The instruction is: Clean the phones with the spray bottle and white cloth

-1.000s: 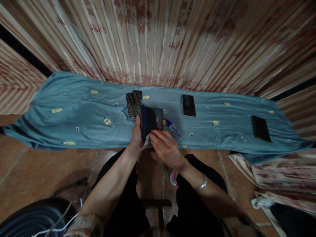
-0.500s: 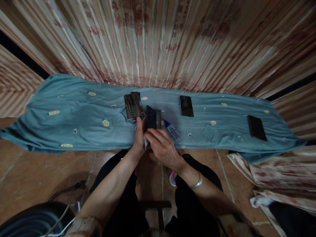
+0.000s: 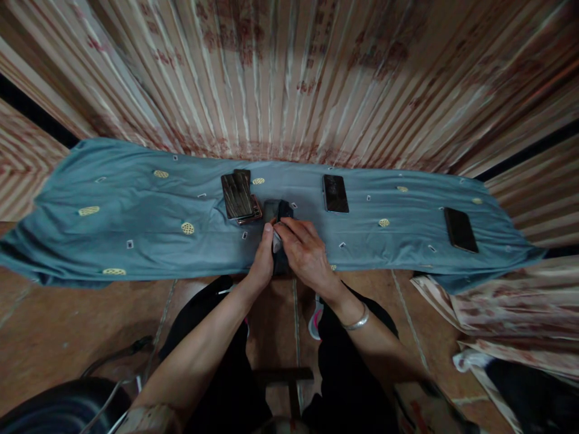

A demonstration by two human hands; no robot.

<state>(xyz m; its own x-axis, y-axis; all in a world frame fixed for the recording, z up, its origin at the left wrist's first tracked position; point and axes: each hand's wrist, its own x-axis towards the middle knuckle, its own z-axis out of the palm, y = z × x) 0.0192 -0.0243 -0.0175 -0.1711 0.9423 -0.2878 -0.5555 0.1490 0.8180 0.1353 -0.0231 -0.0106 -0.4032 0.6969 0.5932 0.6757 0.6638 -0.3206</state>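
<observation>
Curtain fabric (image 3: 289, 78), striped in pink and cream with faded red motifs, hangs in pleats across the whole back of the view and folds in at both sides, with more of it bunched at the lower right. Against it lies a long teal cloth (image 3: 136, 235) dotted with small yellow ovals, spread flat over a low surface whose front edge drops toward a brown tiled floor (image 3: 58, 331); the cloth appears to serve as a soft bed for the devices laid on it. The person sits close to that edge, dark trousers and a stool visible below, a coil of dark cable (image 3: 54, 410) at the lower left. Both forearms reach forward and meet at the middle of the cloth. The right hand (image 3: 305, 253), a metal bangle (image 3: 357, 319) on its wrist, is curled with fingers bent down over the top of a dark smartphone (image 3: 277, 212), which lies on the cloth directly in front of the person; a scrap of something pale shows under the fingertips, though what it is cannot be told. The left hand (image 3: 263, 256) closes on the phone's left edge, thumb up beside it, seemingly to keep it from sliding. Just to the left, touching or nearly so, sits a stack of phones (image 3: 239, 196) with ribbed dark backs. Another phone (image 3: 335, 193) rests face up to the right, and a fourth phone (image 3: 460, 229) lies well apart near the cloth's right end.
</observation>
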